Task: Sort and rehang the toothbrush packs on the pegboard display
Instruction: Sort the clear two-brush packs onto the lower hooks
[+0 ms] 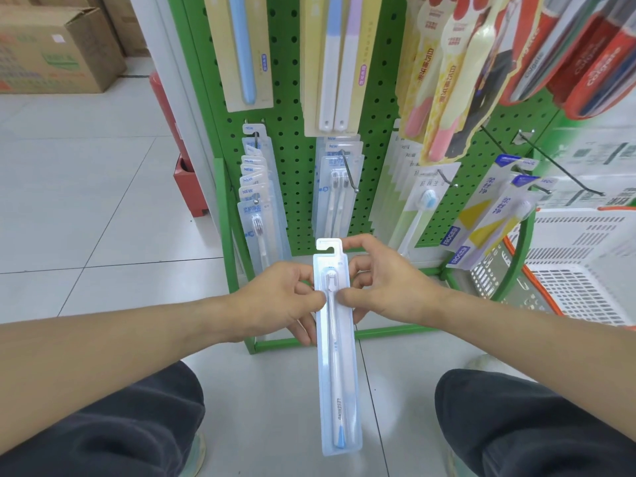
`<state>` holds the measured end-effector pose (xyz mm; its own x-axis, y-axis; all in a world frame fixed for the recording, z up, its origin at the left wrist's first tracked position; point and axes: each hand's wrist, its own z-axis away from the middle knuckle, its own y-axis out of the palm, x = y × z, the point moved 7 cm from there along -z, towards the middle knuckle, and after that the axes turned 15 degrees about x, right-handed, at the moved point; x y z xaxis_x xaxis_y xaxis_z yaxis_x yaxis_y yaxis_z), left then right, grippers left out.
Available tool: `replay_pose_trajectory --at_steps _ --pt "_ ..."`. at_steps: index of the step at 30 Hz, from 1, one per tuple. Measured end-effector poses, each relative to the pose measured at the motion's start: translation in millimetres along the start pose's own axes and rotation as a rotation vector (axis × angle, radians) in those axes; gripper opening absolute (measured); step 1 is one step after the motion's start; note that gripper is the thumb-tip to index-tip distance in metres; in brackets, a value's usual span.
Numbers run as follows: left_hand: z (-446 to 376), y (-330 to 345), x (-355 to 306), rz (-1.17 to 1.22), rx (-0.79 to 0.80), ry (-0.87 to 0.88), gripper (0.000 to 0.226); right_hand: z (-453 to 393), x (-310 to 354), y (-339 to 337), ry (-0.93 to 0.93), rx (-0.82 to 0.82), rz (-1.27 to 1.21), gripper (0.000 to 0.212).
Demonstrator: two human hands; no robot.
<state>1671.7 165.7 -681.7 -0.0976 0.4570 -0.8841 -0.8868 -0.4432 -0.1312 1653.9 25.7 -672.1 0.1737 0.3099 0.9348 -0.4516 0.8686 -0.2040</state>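
Note:
I hold a long pale-blue toothbrush pack (339,366) upright in front of the green pegboard (299,98), hang tab at the top. My left hand (278,297) pinches its left edge near the brush head, and my right hand (382,287) pinches the right edge at the same height. Low on the board hang a row of NEW packs (256,201) on the left peg, twin-brush packs (339,187) in the middle, and white packs (421,197) further right. Yellow-and-white boxed packs (495,215) hang at the right.
Two bare pegs (557,166) stick out at the upper right. A white and orange plastic basket (581,270) stands at the right. Larger packs hang along the top rows. Cardboard boxes (51,46) stand at the far left on the tiled floor. My knees are at the bottom.

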Motion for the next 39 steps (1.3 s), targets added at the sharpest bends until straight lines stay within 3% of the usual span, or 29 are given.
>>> replay_pose_trajectory --at_steps 6,12,19,23,30,39 --pt "-1.8 -3.7 0.6 0.023 -0.032 0.014 0.018 -2.5 -5.2 0.3 0.009 -0.017 -0.108 0.062" --pt "-1.9 -4.1 1.4 0.047 -0.035 0.020 0.022 -0.2 -7.9 6.6 0.066 0.088 -0.138 0.060" --pt "0.9 -10.5 -3.6 0.013 -0.058 0.096 0.023 0.1 -7.4 8.7 0.076 0.030 -0.173 0.056" --pt "-0.7 -14.0 -3.6 0.020 -0.098 0.135 0.023 2.8 -9.4 21.0 0.150 0.130 -0.159 0.051" --pt "-1.5 -19.2 -4.0 -0.015 -0.131 0.175 0.022 2.1 -12.0 25.1 0.180 0.113 -0.126 0.045" --pt "-0.2 -28.2 -15.4 -0.033 -0.144 0.203 0.027 0.1 2.6 24.5 0.032 0.079 -0.095 0.060"
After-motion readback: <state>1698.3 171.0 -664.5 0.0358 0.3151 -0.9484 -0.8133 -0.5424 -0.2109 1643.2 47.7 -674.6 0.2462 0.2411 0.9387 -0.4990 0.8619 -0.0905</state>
